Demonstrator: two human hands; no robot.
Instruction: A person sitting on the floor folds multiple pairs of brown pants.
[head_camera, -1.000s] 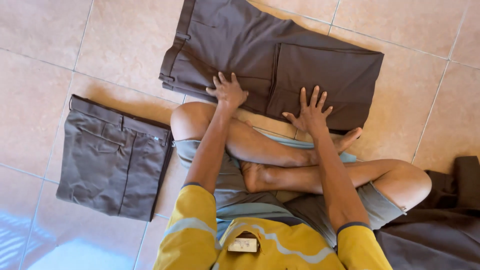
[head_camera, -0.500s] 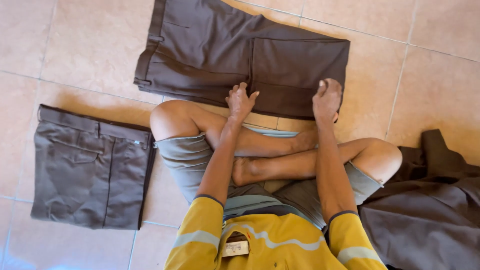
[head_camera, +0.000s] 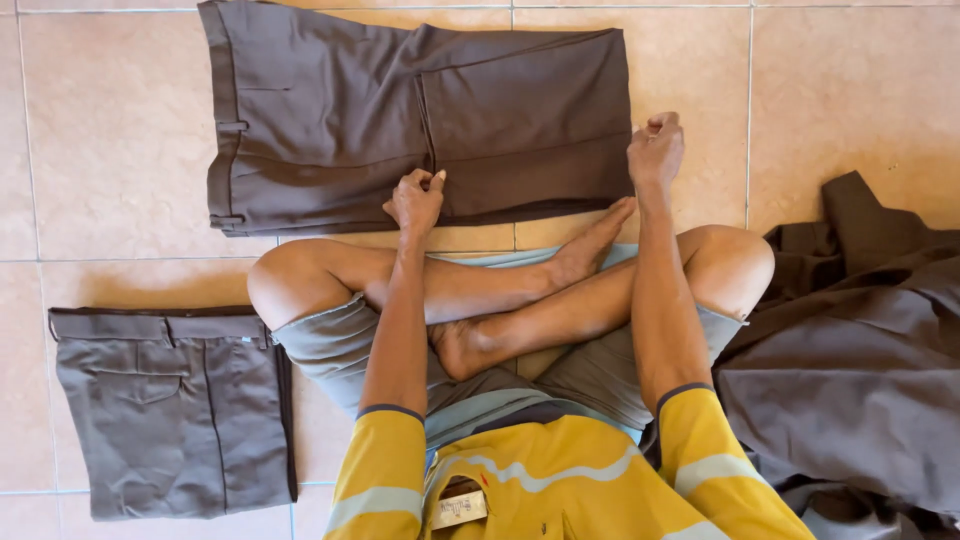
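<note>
Left hand and right hand pinch the near edge of the dark brown folded trousers, top centre, keeping them flat on the tiled floor

I sit cross-legged, both arms stretched toward twelve o'clock. My left hand has its fingers curled and pinched together. My right hand, at one o'clock, is a loose fist.

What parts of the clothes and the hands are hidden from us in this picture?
- Spread trousers, head view: the waistband's top corner is cut off by the upper edge.
- Dark cloth pile: runs off the right and bottom edges; folds hide what garment it is.
- Folded trousers: lower layers hidden beneath the top one.
- Left hand, right hand: curled fingers hide the grip.
</note>
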